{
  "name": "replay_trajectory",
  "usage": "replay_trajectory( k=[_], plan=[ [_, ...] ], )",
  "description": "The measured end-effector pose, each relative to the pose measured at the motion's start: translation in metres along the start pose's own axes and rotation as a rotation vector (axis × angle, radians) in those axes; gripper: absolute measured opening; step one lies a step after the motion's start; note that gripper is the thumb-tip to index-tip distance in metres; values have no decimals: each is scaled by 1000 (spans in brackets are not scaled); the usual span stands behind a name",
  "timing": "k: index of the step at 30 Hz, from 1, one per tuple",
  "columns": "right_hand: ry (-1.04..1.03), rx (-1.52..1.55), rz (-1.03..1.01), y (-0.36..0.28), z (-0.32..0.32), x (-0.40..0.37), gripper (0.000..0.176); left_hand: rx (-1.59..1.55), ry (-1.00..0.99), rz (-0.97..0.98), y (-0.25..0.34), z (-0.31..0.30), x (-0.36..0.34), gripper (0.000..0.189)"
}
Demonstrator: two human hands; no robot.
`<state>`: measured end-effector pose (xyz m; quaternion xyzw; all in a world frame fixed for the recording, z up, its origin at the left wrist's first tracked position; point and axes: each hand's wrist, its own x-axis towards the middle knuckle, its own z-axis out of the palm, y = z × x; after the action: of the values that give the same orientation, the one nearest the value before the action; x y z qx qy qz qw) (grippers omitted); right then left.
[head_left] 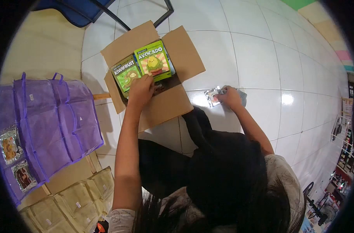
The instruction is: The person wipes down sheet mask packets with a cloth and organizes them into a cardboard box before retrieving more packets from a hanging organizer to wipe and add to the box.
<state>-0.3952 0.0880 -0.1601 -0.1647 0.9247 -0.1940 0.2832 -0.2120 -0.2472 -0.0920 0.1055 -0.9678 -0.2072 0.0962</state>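
An open cardboard box stands on the floor in front of me, flaps spread outward. Inside are a green face-mask-style packet reading KIWIFRUIT and a brighter one reading AVOCADO, which sits higher and overlaps its neighbour. My left hand reaches into the box, fingers curled closed at the lower edge of the AVOCADO packet. Right of the box, low over the tiles, my right hand pinches a small silver sachet with a picture on it. A greyish item shows partly behind that hand.
A purple mesh pocket organizer hangs at the left, with silver packets in its pockets. Below it is a beige organizer. A dark chair stands behind the box, and stocked shelves line the far right.
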Motion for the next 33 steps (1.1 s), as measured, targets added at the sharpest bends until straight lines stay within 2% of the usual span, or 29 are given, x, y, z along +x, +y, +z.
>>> replay_trajectory(
  k=[1,4,7,10,12,15,16,17,20,23,25,26,29,30,33],
  plan=[
    [-8,23,-15,2,-2,2,43,-50,35,-26,4,-2,-3,21],
    [-29,69,-45,5,0,7,38,-358,236,-430,31,-7,-14,22],
    [-23,50,-35,7,5,9,37,-468,319,-556,47,4,-31,22],
    [-40,62,-28,3,3,7,36,-646,417,-558,69,20,-48,24],
    [-100,126,-52,-3,-5,3,37,-781,408,-581,90,29,-63,23],
    [117,46,-173,-54,-38,-30,36,-974,149,-561,115,34,-78,17],
    [-93,187,-87,-71,-54,-33,27,-1046,38,-553,125,25,-76,18],
    [-191,279,-118,-88,-71,-41,25,-1119,-75,-540,133,21,-74,21],
    [-436,516,-208,-121,-95,-50,21,-1533,148,-465,151,28,-55,44],
    [-599,697,-234,-133,-90,-49,18,-1835,-8,-596,151,28,-46,56],
    [-667,827,-195,-138,-86,-55,17,-1907,21,-610,160,22,-40,57],
    [-668,847,-203,-141,-86,-59,19,-1929,52,-641,162,24,-39,55],
    [-604,562,-370,-140,-69,-66,18,-2093,92,-660,167,31,-42,57],
    [-615,471,-457,-142,-64,-68,25,-2167,98,-650,170,32,-42,58],
    [-304,266,-718,-154,-50,-87,31,-2170,144,-622,176,33,-38,57]
  ],
)
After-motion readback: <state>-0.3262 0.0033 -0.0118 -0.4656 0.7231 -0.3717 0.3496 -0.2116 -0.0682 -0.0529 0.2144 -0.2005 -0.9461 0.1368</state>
